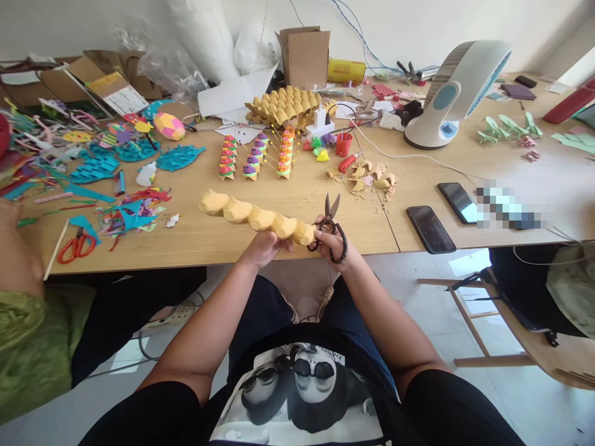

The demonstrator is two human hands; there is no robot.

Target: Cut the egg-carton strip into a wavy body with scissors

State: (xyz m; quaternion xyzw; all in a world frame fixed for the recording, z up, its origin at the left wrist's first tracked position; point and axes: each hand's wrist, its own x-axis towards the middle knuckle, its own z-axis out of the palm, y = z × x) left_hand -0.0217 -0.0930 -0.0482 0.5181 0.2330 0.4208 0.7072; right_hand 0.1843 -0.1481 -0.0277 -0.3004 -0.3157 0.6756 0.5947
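My left hand (263, 248) grips a yellow egg carton strip (257, 217) from below, near its middle. The strip is a row of several joined cups, raised above the table's front edge and slanting down to the right. In my right hand (335, 246) is a pair of black-handled scissors (331, 214), blades parted and pointing up. The right fingers also touch the strip's right end. Beyond the strip stand three painted carton rows (254, 158) with pins stuck in them. Carton scraps (367, 176) lie to the right.
A stacked egg tray (286, 104), a red cup (343, 145) and a white fan (453, 93) stand farther back. Two phones (430, 229) lie at right. Coloured craft pieces (134, 217) and orange-handled scissors (77, 246) lie left, beside another person's arm (21, 254).
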